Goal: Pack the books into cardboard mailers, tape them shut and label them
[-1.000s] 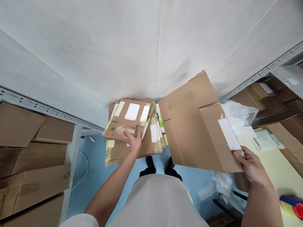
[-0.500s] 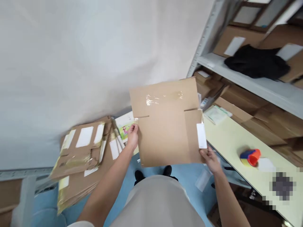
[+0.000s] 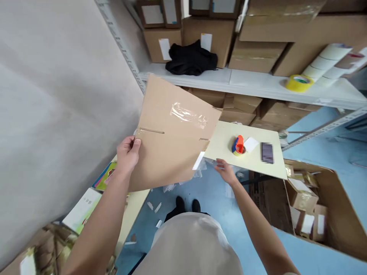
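Observation:
A flattened cardboard box (image 3: 169, 141) hangs tilted in front of me, with a strip of clear tape across its upper part, cut slots at its sides and a white label at its lower right. My left hand (image 3: 128, 154) pinches its left edge, thumb on the near face. Apart from the cardboard, my right hand (image 3: 226, 170) is held low to its right with fingers spread and nothing in them. Beyond that hand, a tape dispenser (image 3: 238, 146) in orange and blue lies on the pale tabletop (image 3: 258, 168) beside a white paper slip (image 3: 251, 144).
A grey shelf (image 3: 258, 84) holds boxes, a black cloth (image 3: 191, 59) and a yellow tape roll (image 3: 299, 83). At right on the floor stands a large open carton (image 3: 344, 214) containing small parcels. Booklets (image 3: 86, 206) lie on the left table. Scraps litter the blue floor.
My view has swung right toward the shelf and table. My right hand has let go of the cardboard, which now tilts in my left hand alone.

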Available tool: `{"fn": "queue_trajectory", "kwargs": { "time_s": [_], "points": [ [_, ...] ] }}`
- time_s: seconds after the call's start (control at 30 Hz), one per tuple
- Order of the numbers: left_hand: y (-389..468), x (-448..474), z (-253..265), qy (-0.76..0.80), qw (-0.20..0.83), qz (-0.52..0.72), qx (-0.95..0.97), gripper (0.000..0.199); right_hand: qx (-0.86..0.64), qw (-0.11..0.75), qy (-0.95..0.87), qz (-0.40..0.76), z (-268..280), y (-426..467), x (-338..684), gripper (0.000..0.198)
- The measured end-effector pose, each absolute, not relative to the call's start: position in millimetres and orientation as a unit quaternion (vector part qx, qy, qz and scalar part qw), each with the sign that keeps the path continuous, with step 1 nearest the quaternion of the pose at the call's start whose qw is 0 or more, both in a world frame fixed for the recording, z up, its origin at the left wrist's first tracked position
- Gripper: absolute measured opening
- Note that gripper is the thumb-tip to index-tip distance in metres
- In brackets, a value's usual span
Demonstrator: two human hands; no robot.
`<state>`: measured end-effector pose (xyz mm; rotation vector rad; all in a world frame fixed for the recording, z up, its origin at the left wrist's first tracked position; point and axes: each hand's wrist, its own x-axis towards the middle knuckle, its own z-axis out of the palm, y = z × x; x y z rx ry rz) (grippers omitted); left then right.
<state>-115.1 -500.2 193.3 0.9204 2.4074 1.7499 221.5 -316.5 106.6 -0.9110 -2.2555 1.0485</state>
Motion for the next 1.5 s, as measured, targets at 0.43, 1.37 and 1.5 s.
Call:
{"fn": "queue_trajectory", "kwargs": {
  "time_s": [0.43, 1.37, 1.5],
  "points": [
    [-285.5, -81.2, 254.6, 0.695, -0.013, 0.268, 0.667, 0.025, -0.363, 0.372, -0.832, 0.193, 204.2, -172.1, 220.6, 0.059],
    [-201.9, -75.0, 236.0, 0.718, -0.011, 0.266, 0.643, 0.039, -0.228, 0.216, -0.949, 0.042, 217.1, -32.4, 121.7, 0.025],
    [-250.6, -84.0, 221.0, 0.821, -0.087, 0.267, 0.497, 0.046, -0.238, 0.245, -0.937, 0.075, 195.6, -21.5, 130.1, 0.028]
  ]
}}
